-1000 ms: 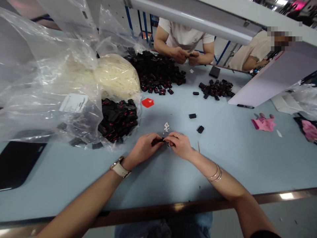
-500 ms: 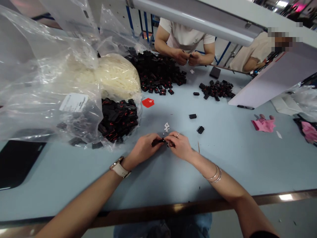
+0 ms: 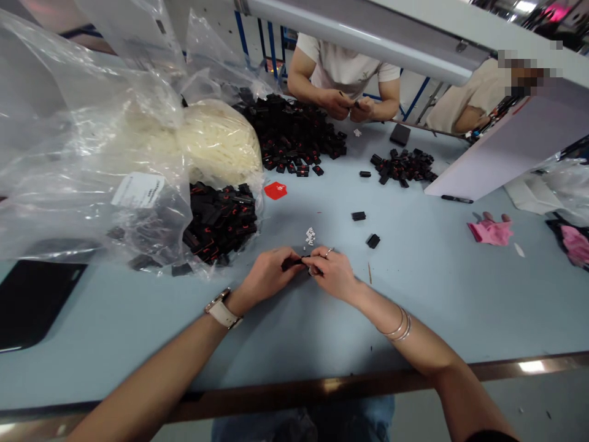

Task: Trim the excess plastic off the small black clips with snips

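One head-worn camera looks forward and down, close over the pale blue work table [image 3: 285,344], facing a seated co-worker [image 3: 343,67] opposite.

Black clip [image 3: 293,263] in my fingers, on a pale blue table [image 3: 437,294]. Bag w/ black parts marked red [image 3: 221,221], cream-white heap [image 3: 216,141] behind, red tag [image 3: 275,190]. Pink gloves [image 3: 490,231] far right; my watch strap [image 3: 223,313] is off-white.
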Tool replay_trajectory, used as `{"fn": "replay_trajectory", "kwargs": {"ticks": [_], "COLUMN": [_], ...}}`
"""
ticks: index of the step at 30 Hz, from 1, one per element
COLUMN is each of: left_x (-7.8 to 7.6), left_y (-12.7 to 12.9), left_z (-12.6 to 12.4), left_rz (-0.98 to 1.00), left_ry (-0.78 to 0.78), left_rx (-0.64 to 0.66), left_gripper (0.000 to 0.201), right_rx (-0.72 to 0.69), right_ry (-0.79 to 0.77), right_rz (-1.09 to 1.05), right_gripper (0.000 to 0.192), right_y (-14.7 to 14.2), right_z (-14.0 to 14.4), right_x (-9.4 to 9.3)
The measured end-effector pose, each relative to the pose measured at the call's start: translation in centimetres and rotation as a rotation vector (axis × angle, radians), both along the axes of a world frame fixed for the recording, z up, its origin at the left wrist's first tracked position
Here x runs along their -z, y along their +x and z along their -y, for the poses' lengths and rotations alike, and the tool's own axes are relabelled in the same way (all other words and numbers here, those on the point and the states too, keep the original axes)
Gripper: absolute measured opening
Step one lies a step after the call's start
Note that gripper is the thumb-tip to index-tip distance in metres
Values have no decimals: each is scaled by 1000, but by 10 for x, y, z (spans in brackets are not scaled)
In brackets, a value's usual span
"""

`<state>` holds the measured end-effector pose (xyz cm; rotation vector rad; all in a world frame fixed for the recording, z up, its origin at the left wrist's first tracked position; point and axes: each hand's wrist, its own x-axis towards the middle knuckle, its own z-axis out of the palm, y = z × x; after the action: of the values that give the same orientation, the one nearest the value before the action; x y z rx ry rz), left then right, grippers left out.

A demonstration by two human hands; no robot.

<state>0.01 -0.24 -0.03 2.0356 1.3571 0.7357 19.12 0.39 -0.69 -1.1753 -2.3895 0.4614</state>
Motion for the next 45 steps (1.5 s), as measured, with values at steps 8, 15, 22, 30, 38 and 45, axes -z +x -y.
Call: {"fn": "replay_trajectory", "kwargs": {"ticks": [8,15,22,30,38,45], "left_x": [2,1,3,6,5,8], "left_y": [-2,-2,-2,-4,-5,-7], "left_z": [-1,0,2,2,1,0], "left_rz": [8,-2,-40,-63,-41,-64], "left_ry": [4,17,58,108,174,213], "left_rx": [8,25,37,66,113,128], "left_gripper": [14,9,8,7,9,9], "right_rx": [27,86,125,211,260,186], "right_ry": [-53,60,119,104,-255,-234], "right_rz": [-77,-386,-636,-837,-858,-827], "right_gripper": [29,24,33,45,64,60], "right_y": [1,1,3,6,1,-4], "right_z": [0,2,1,-5,-2,4], "right_x": [-1,-8,-9,-5,8,6]}}
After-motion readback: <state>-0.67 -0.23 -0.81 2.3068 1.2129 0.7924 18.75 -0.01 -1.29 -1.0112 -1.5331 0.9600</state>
